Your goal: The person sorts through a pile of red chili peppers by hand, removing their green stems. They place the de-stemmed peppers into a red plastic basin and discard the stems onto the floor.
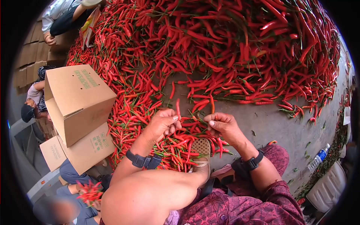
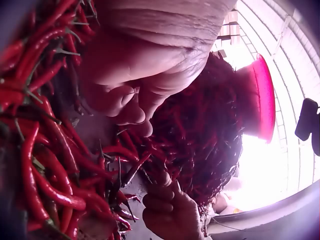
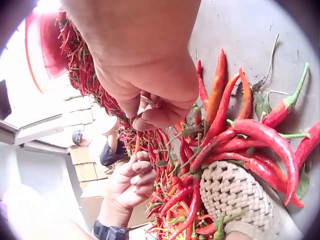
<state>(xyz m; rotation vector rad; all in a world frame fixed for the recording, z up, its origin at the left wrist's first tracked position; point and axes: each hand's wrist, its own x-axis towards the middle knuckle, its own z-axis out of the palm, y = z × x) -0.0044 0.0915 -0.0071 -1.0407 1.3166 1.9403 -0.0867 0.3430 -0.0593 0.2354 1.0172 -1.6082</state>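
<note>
In the head view, my left hand (image 1: 165, 123) pinches a red chili pepper (image 1: 178, 107) between thumb and forefinger, its tip pointing up. Opposite it, a short gap to the right, my right hand (image 1: 224, 127) pinches an orange-red chili pepper (image 1: 212, 104) near its green stem. Below and between both hands lie loose chili peppers (image 1: 180, 144) with green stems. From the right wrist, the left hand (image 3: 131, 182) shows with curled fingers and its chili upright. The left wrist view shows the right hand (image 2: 172, 210) with thumb and fingertip together.
A large heap of red chilies (image 1: 225, 45) covers the floor ahead. Cardboard boxes (image 1: 80, 101) stand on the left, beside other people. A woven sandal (image 1: 201, 147) is among the peppers. A plastic bottle (image 1: 318, 156) lies on the grey floor (image 1: 262, 123) at right.
</note>
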